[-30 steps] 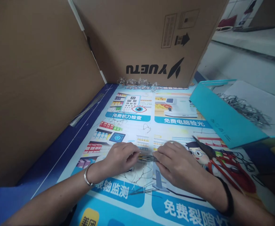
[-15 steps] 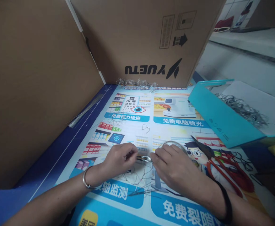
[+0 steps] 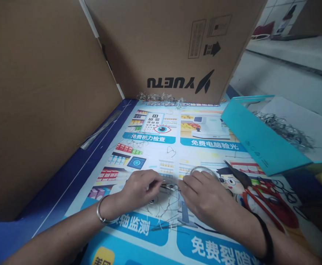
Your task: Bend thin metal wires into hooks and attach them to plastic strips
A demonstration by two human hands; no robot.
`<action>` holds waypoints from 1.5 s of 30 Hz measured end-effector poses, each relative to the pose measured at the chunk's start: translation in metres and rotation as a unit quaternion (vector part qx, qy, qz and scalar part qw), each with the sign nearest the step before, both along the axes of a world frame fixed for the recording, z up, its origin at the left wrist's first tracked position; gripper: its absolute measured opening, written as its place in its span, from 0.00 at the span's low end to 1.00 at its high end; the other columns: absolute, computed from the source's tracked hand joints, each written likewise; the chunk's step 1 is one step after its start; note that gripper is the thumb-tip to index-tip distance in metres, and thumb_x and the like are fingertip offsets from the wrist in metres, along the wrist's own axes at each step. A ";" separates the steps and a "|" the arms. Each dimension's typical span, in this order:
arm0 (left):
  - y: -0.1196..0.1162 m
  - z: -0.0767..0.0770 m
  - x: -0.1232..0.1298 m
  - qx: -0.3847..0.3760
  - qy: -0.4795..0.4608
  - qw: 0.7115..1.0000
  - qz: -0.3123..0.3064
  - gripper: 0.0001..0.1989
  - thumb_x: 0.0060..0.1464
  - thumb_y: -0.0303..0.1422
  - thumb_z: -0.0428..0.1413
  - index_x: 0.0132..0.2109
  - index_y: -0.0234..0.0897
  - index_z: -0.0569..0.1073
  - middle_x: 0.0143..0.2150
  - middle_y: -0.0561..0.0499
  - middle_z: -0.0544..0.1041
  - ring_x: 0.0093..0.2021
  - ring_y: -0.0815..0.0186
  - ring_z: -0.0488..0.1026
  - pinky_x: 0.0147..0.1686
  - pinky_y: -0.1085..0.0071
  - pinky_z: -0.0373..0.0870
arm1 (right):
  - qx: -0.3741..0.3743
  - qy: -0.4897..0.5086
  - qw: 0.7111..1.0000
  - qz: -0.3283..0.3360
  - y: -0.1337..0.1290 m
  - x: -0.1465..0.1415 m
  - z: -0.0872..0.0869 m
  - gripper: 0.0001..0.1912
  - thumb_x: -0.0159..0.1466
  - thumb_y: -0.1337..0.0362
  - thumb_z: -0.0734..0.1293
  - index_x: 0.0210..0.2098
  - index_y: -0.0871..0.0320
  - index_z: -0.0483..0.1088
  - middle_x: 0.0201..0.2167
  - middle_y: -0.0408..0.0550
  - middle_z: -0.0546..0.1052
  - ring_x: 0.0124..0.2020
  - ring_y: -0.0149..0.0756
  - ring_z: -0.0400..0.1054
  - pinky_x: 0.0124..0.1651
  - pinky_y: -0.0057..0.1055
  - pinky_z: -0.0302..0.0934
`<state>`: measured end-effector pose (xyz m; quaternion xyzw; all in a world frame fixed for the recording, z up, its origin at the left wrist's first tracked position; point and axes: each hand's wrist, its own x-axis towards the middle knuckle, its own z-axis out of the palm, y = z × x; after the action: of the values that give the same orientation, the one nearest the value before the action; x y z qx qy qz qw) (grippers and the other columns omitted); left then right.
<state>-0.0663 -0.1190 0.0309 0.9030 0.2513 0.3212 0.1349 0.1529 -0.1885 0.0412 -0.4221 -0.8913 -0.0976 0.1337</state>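
Note:
My left hand (image 3: 143, 189) is pinched closed at the middle of the printed sheet, with a thin wire (image 3: 170, 181) at its fingertips. Facing it, my right hand (image 3: 202, 197) is curled around the handles of small metal pliers (image 3: 172, 187). The pliers' head shows between the two hands, pointing left; the handles are hidden in my right palm. Behind the right knuckles a round loop (image 3: 205, 168) partly shows, perhaps coiled wire. Below the hands lie fine tangled wire pieces (image 3: 163, 211), some with tiny beads.
Scissors with red-orange handles (image 3: 263, 206) lie right of my right hand. A turquoise box (image 3: 263, 136) holds a heap of dark wire pieces (image 3: 285, 129). Cardboard panels (image 3: 161, 44) stand at the back and left. Clear strips (image 3: 100, 130) and silvery scraps (image 3: 161, 97) lie along them.
The fingertips of my left hand have shifted slightly, and the wire above the pliers shows more clearly. The pliers' head has tilted a little; both hands stay in nearly the same place.

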 end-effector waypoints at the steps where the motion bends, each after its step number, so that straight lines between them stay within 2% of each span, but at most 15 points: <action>1: 0.000 0.000 0.000 0.001 0.001 1.000 -0.001 0.05 0.53 0.23 0.51 0.31 0.34 0.68 0.24 0.53 0.73 0.22 0.73 0.68 0.22 0.77 0.62 | 0.002 -0.008 1.000 0.002 0.000 0.000 -0.001 0.13 0.61 0.68 0.62 0.46 0.62 0.69 0.33 0.50 0.70 0.35 0.40 0.60 0.40 0.39 0.54; 9: 0.001 -0.003 -0.001 0.005 0.018 1.000 -0.013 0.04 0.53 0.23 0.51 0.33 0.35 0.68 0.25 0.54 0.73 0.24 0.72 0.69 0.24 0.76 0.63 | 0.020 -0.006 1.000 0.011 0.002 0.002 -0.003 0.14 0.61 0.69 0.62 0.46 0.63 0.69 0.33 0.51 0.71 0.35 0.40 0.61 0.39 0.39 0.55; 15: 0.003 -0.002 -0.002 0.006 0.012 1.000 -0.018 0.04 0.53 0.24 0.51 0.32 0.35 0.68 0.23 0.54 0.72 0.23 0.73 0.67 0.23 0.76 0.62 | 0.001 0.043 0.999 -0.008 0.002 0.000 -0.001 0.10 0.62 0.68 0.60 0.41 0.61 0.71 0.30 0.50 0.71 0.35 0.39 0.62 0.39 0.38 0.55; 22: 0.003 -0.001 -0.002 0.001 0.001 1.000 -0.027 0.03 0.53 0.24 0.51 0.32 0.35 0.67 0.24 0.55 0.71 0.23 0.73 0.67 0.24 0.76 0.62 | -0.006 0.051 0.999 -0.014 0.002 0.002 0.001 0.10 0.62 0.67 0.61 0.40 0.60 0.71 0.32 0.51 0.72 0.38 0.42 0.63 0.42 0.40 0.55; 31: 0.004 0.002 -0.001 0.014 -0.008 0.999 -0.040 0.04 0.54 0.24 0.51 0.33 0.36 0.68 0.24 0.54 0.73 0.25 0.72 0.69 0.26 0.76 0.64 | 0.019 0.020 1.000 -0.009 0.000 0.001 0.004 0.11 0.61 0.68 0.60 0.41 0.61 0.70 0.31 0.52 0.70 0.35 0.41 0.61 0.40 0.40 0.54; 39: 0.000 0.001 0.001 0.025 -0.005 1.000 -0.006 0.05 0.52 0.24 0.50 0.30 0.35 0.67 0.23 0.54 0.72 0.22 0.72 0.67 0.23 0.76 0.62 | 0.043 -0.060 0.997 -0.015 -0.006 -0.007 -0.002 0.16 0.57 0.68 0.65 0.45 0.64 0.68 0.35 0.53 0.71 0.35 0.43 0.60 0.37 0.41 0.52; 45: 0.000 -0.004 -0.001 0.017 0.003 1.000 0.001 0.04 0.53 0.24 0.51 0.31 0.35 0.68 0.24 0.54 0.72 0.23 0.72 0.68 0.24 0.76 0.62 | 0.038 -0.063 0.997 -0.015 -0.006 -0.007 0.000 0.16 0.56 0.69 0.65 0.45 0.63 0.68 0.35 0.52 0.71 0.34 0.42 0.59 0.36 0.39 0.51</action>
<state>-0.0670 -0.1188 0.0265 0.9060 0.2466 0.3230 0.1183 0.1458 -0.1947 0.0411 -0.4229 -0.8872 -0.1601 0.0920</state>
